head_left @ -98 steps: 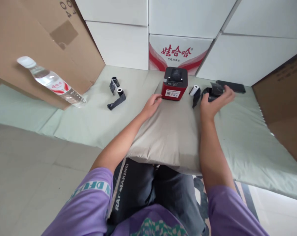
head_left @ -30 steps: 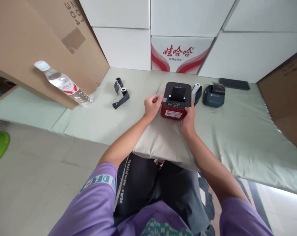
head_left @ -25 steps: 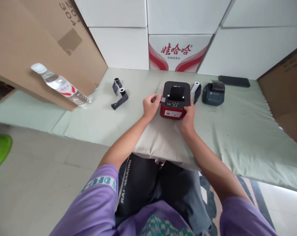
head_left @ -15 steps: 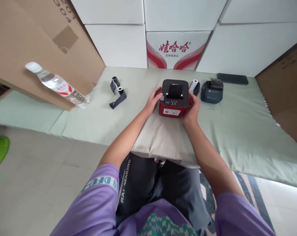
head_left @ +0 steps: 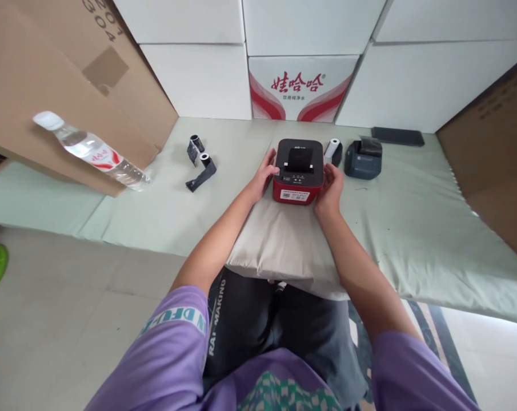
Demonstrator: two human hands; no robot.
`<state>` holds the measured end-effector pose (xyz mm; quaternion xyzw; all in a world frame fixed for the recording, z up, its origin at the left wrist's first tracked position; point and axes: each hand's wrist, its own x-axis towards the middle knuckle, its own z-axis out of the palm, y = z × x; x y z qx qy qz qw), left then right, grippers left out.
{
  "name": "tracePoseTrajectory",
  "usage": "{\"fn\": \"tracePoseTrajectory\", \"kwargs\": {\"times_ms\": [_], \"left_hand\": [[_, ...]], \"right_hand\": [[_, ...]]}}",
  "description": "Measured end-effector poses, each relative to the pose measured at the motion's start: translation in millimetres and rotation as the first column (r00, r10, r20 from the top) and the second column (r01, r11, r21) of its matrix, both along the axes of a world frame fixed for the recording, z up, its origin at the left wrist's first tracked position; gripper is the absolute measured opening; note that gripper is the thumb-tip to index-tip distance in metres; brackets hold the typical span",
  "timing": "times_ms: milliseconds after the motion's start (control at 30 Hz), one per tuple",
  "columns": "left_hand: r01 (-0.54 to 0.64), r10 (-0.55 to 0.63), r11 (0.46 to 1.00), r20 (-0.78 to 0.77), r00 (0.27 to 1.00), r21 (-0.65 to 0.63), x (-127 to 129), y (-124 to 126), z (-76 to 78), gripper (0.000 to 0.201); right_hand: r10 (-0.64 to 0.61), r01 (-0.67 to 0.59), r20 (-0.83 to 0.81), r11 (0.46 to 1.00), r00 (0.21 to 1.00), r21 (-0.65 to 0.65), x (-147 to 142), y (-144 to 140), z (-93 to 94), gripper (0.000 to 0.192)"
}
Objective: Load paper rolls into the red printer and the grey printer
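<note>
Nearest the camera are purple sleeves and dark trousers over a pale tiled floor (head_left: 69, 297); a beige pillow (head_left: 284, 245) lies across the lap and onto a pale green mat (head_left: 412, 228) that spreads to both sides. At the pillow's far end stands a red printer (head_left: 299, 178) with a black top; the left hand (head_left: 265, 171) presses flat against its left side and the right hand (head_left: 331, 182) cups its right side, so both hands clasp the printer between them. Just right of it stands a white paper roll (head_left: 334, 147), then a dark grey printer (head_left: 363, 160), with a flat black slab (head_left: 397, 136) further back. Left of the red printer two small black rolls (head_left: 200, 165) lie on the mat; further left a water bottle (head_left: 91, 151) rests against a brown carton (head_left: 48, 85). White boxes (head_left: 198, 74) wall off the back, one printed in red (head_left: 299, 88). Compared with a second ago, the right hand has moved from the printer's front corner to its right flank, and the left hand has flattened against the side; earlier still, the right hand was over at the grey printer.
</note>
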<state>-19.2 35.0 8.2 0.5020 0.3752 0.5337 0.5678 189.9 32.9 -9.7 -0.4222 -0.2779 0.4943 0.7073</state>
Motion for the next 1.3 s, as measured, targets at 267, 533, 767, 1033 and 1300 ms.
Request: {"fn": "tracePoseTrajectory", "kwargs": {"times_ms": [267,533,767,1033,1300], "left_hand": [[0.049,-0.048,0.999,0.147,0.988,-0.008,9,-18,14.2,0.109],[0.041,-0.045,0.999,0.112,0.993,0.033,11,-14,13.2,0.109],[0.043,-0.046,0.998,0.051,0.998,0.053,-1,-6,0.4,0.103],[0.079,-0.079,0.997,-0.007,0.997,0.012,-8,0,-2.7,0.102],[0.097,-0.093,0.995,-0.11,0.99,0.026,-11,6,-0.6,0.111]], "right_hand": [[-0.02,0.023,-0.067,0.999,0.998,0.037,-6,-6,5.3,0.034],[-0.021,0.022,-0.014,0.998,1.0,0.055,-6,-5,3.4,0.035],[-0.038,0.037,0.018,0.997,0.999,0.067,-6,-2,2.8,0.038],[-0.013,0.009,0.053,0.998,0.999,0.069,-5,-5,3.5,0.038],[-0.054,0.039,0.15,0.994,0.987,0.099,-11,-11,10.7,0.039]]}}
